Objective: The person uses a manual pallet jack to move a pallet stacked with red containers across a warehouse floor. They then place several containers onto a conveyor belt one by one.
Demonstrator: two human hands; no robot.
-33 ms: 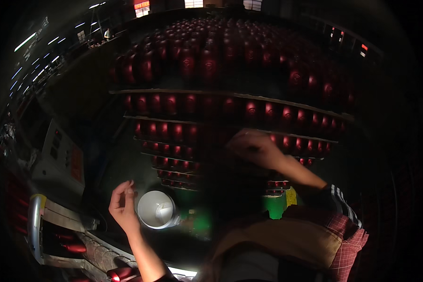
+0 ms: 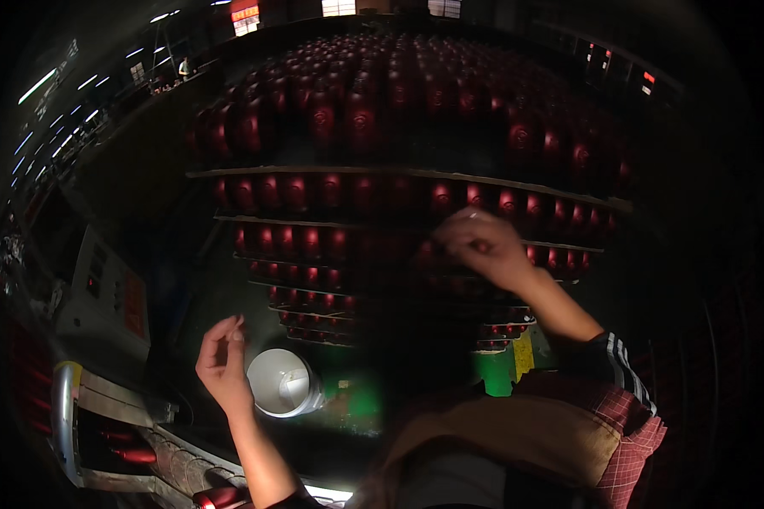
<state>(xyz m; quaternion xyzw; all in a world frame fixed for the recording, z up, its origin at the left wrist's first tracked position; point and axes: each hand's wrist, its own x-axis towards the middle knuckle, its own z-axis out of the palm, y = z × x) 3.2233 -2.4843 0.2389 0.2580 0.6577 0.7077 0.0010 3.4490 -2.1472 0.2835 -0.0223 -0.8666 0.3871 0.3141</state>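
The red containers (image 2: pixel 362 123) look smooth and softly glossy, the white bucket (image 2: pixel 266 377) smooth plastic, the curved rail (image 2: pixel 64 416) shiny metal, the checked fabric (image 2: pixel 632 454) matt cloth; in this dimness, the layer boards (image 2: pixel 407 173) may be wood.

The left hand (image 2: pixel 222 365) hovers near a white bucket (image 2: pixel 265 382), the right hand (image 2: pixel 491 250) before tiered red bottles (image 2: pixel 362 120).

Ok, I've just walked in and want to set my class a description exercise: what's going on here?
A person has both hands raised, fingers curled. The left hand appears beside an open white bucket; the right hand appears in front of tiered red bottles. No bottle is clearly in either hand; anything smaller is too unclear to tell. At lower left, more red bottles lie by a metal frame.
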